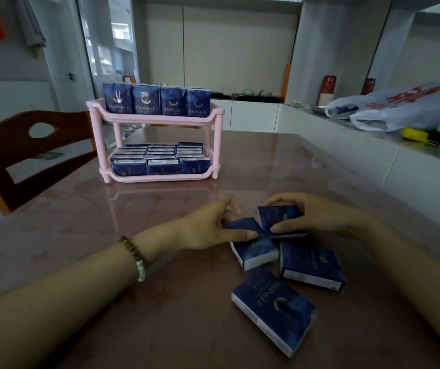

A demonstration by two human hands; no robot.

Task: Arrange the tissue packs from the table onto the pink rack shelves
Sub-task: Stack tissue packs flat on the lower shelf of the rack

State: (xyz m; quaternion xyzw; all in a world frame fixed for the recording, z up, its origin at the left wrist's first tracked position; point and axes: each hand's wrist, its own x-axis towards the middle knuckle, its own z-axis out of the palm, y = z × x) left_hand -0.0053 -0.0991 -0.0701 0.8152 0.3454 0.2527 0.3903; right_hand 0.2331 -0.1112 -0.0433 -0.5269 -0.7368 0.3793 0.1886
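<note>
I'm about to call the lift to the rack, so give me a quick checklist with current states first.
1. Right hand gripping a pack: ok.
2. Left hand gripping the second pack: ok, thumb and fingers pinch it.
3. Held packs free of the three loose packs: cannot tell, one lies right under them.
4. Room on the top shelf: cannot tell, the front row hides the back.
5. Room on the bottom shelf: not ok, looks full.
6. Path to the rack: ok.

One head-worn camera looked forward and down across the glossy reddish-brown table [160,302], pink plastic two-tier rack [157,121] far left.
</note>
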